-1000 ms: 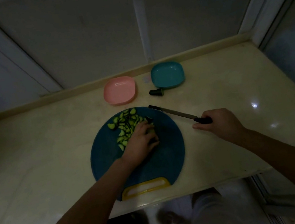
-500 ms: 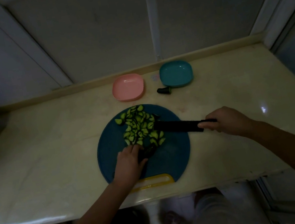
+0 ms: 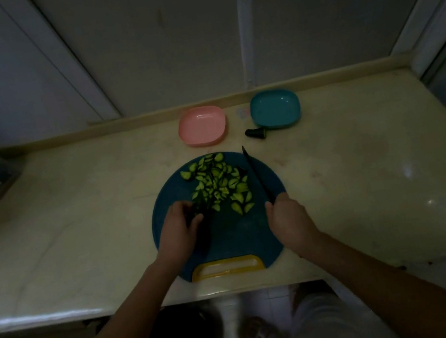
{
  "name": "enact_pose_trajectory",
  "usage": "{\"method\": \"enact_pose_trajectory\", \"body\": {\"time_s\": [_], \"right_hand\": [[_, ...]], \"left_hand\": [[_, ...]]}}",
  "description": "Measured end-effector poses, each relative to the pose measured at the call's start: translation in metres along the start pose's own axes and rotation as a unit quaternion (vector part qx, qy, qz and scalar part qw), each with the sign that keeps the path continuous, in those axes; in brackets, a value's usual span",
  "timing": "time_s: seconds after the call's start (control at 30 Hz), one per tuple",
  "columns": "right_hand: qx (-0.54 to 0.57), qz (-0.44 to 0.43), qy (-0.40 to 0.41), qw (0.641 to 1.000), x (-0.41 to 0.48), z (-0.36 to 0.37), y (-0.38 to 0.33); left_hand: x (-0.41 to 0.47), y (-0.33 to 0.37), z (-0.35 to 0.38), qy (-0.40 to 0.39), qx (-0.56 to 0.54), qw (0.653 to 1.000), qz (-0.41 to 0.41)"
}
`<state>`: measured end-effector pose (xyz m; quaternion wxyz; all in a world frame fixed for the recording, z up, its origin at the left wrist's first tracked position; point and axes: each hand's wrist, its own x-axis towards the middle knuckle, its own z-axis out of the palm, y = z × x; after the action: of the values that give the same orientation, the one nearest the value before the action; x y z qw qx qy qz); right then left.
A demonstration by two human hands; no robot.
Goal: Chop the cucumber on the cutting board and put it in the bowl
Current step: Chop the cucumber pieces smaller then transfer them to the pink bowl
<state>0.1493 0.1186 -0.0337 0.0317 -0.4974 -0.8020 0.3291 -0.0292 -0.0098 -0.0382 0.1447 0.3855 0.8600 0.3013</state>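
Observation:
A round blue cutting board (image 3: 257, 234) with a yellow handle lies at the counter's front edge. Several chopped cucumber pieces (image 3: 218, 183) are heaped on its far half. My left hand (image 3: 180, 230) rests on the board's left side and holds a dark uncut cucumber piece (image 3: 200, 207) at the edge of the heap. My right hand (image 3: 288, 217) grips the handle of a black knife (image 3: 257, 176), whose blade points away from me just right of the heap. A pink bowl (image 3: 202, 125) and a teal bowl (image 3: 275, 109) stand beyond the board.
A dark cucumber end (image 3: 255, 132) lies in front of the teal bowl. The pale counter (image 3: 76, 224) runs left and right of the board, with a wall behind and a dark object at the far left edge.
My right hand has swung the knife from lying across the board to pointing away, and drawn closer to me. My left hand stays at the heap's near left edge.

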Motion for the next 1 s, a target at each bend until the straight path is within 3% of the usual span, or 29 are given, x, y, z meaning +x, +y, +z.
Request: {"method": "enact_pose_trajectory", "body": {"time_s": [0.33, 0.77, 1.0], "right_hand": [[0.041, 0.036, -0.070, 0.996, -0.033, 0.052, -0.041], [0.063, 0.037, -0.135, 0.988, -0.054, 0.065, -0.077], [0.123, 0.022, -0.144, 0.982, -0.052, 0.032, -0.044]], "left_hand": [[0.009, -0.006, -0.031, 0.068, -0.047, 0.994, -0.067], [-0.004, -0.013, -0.024, 0.065, -0.030, 0.996, -0.062], [-0.005, 0.010, -0.017, 0.043, -0.063, 0.996, -0.045]]}}
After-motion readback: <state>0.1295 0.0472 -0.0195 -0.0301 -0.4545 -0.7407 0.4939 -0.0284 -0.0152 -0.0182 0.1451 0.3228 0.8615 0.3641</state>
